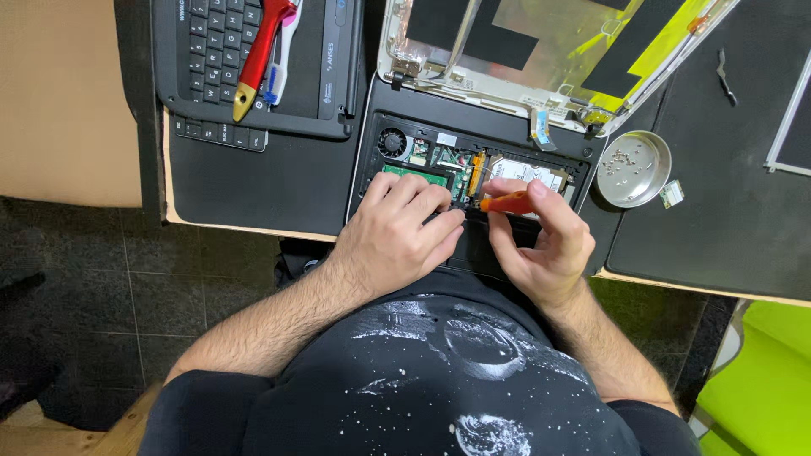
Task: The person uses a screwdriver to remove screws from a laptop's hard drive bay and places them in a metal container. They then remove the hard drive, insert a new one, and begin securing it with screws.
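Note:
An opened laptop base [397, 181] lies on the black mat, its fan [392, 140], green circuit boards and silver drive [528, 171] exposed. My left hand [397, 232] rests palm down on the front of the base, fingers curled over the boards. My right hand [541, 241] pinches an orange-handled screwdriver [505, 203] between thumb and fingers, its tip pointing left toward my left fingertips. The spot where the tip touches is hidden by my left fingers.
A detached screen lid [507, 51] with yellow and black tape lies behind the base. A round metal dish [634, 169] with several screws sits at right. A removed keyboard panel [253, 67] at back left carries a red-handled tool [260, 55]. The table edge runs just under my hands.

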